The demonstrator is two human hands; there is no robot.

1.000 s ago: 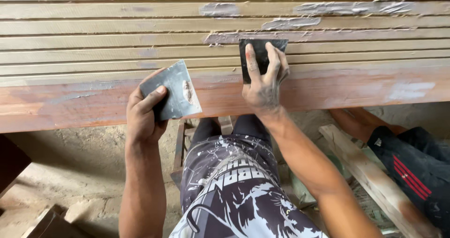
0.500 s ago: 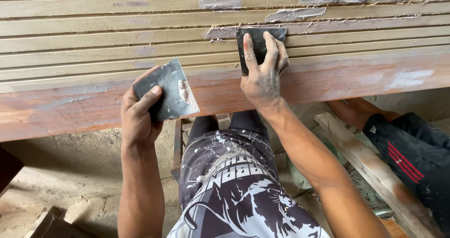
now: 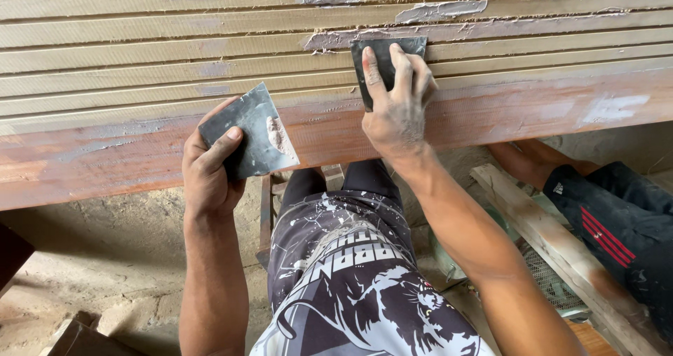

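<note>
A wooden panel with long horizontal slats (image 3: pixel 140 54) and a reddish-brown lower rail (image 3: pixel 505 114) lies in front of me. My right hand (image 3: pixel 396 110) presses a dark flat scraper blade (image 3: pixel 382 51) against a slat just below a smear of grey filler (image 3: pixel 329 40). In front of the rail, my left hand (image 3: pixel 210 166) grips a second grey metal scraper (image 3: pixel 249 131) carrying a small dab of pale filler (image 3: pixel 278 135).
More grey filler patches (image 3: pixel 442 10) mark the upper slats. A person in dark shorts with red stripes (image 3: pixel 617 223) sits at the right beside a loose wooden plank (image 3: pixel 554 251). Dusty concrete floor (image 3: pixel 105 258) lies below the panel.
My right hand and its blade have slid slightly up the slats toward the filler smear. The left hand with its scraper has stayed nearly in place.
</note>
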